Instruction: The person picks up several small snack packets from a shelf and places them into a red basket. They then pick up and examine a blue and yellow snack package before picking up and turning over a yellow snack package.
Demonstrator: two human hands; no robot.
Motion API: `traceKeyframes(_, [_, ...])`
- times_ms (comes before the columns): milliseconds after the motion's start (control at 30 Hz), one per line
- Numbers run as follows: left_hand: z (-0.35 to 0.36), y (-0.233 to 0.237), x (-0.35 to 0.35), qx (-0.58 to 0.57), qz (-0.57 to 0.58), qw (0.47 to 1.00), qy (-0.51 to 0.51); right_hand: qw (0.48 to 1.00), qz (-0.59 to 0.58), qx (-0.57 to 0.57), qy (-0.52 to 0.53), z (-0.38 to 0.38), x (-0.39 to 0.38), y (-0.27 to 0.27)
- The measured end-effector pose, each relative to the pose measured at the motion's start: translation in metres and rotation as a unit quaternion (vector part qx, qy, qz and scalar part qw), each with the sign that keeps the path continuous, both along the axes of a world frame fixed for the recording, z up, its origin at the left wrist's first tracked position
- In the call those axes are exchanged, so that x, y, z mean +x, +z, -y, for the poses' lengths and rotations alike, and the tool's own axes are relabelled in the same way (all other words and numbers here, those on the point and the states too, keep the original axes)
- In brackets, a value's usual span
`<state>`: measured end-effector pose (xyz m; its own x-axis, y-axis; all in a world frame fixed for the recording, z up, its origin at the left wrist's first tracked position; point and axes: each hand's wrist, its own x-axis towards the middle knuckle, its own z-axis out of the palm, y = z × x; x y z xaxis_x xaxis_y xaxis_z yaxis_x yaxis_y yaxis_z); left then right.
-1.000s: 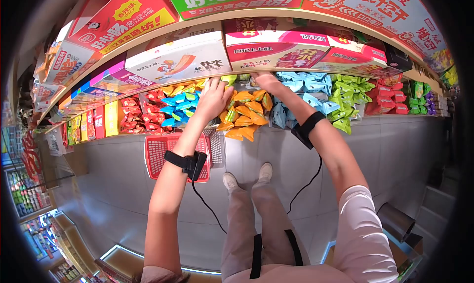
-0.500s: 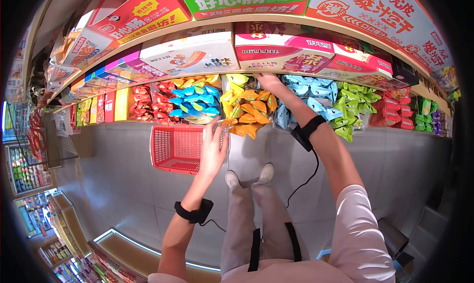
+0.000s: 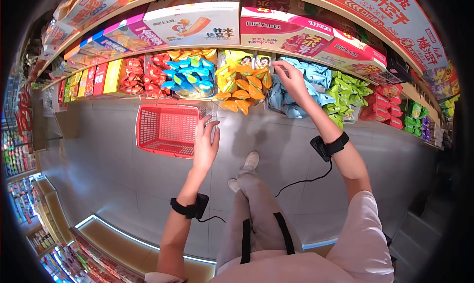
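Note:
My left hand (image 3: pixel 206 141) hovers over the right side of a red plastic basket (image 3: pixel 170 122), its fingers apart and nothing in them. The basket stands on the floor in front of the shelf, its slotted inside showing. At shelf height, my right hand (image 3: pixel 293 83) is over the bin of light blue snack packets (image 3: pixel 318 76), thumb and fingers apart, holding nothing. Left of that hand is a bin of orange and yellow packets (image 3: pixel 242 84), with two packets bearing a printed figure (image 3: pixel 261 62) standing at its back. Blue packets (image 3: pixel 190 78) fill the neighbouring bin.
Green packets (image 3: pixel 348 93) and red packets (image 3: pixel 387 108) continue along the shelf to the right. Large snack boxes (image 3: pixel 192 24) line the shelf above. Grey floor (image 3: pixel 108 159) lies below, and a lit display ledge (image 3: pixel 133 243) runs behind me.
My right hand has drawn back from the rear of the orange and yellow bin, out to the right. My left hand has dropped away from the shelf edge. My view has shifted and my feet have moved.

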<state>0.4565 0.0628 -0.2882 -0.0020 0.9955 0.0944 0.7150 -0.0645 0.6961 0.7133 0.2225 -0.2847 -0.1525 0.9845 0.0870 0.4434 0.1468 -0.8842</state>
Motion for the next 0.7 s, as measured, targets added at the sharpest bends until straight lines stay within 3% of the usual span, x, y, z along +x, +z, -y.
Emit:
traceKeyframes(67, [0.012,0.0,-0.003,0.016,0.013,1.0,0.012,0.998,-0.008,0.062,-0.012,0.02,0.003,-0.005])
traceKeyframes(200, [0.047,0.007,-0.001,0.012,0.064,0.997,0.035,0.998,0.039,0.058,0.002,0.066,-0.002,0.017])
traceKeyframes(367, [0.095,-0.016,0.007,-0.005,0.092,0.994,0.062,0.973,0.186,0.137,0.004,0.077,-0.029,0.014])
traceKeyframes(433, [0.11,-0.027,0.01,-0.024,0.113,0.991,0.073,0.946,0.298,0.13,0.011,0.073,-0.048,0.018])
traceKeyframes(533, [0.126,-0.042,0.016,-0.038,0.124,0.987,0.096,0.924,0.361,0.125,-0.001,0.053,-0.06,-0.006])
traceKeyframes(567, [0.13,-0.045,0.018,-0.043,0.129,0.985,0.106,0.94,0.302,0.159,0.018,0.046,-0.056,-0.016])
traceKeyframes(633, [0.128,-0.052,0.019,-0.034,0.129,0.984,0.122,0.955,0.267,0.116,0.055,0.041,-0.044,-0.012])
traceKeyframes(700, [0.13,-0.053,0.028,-0.048,0.15,0.978,0.135,0.943,0.298,0.124,0.074,0.043,-0.029,-0.01])
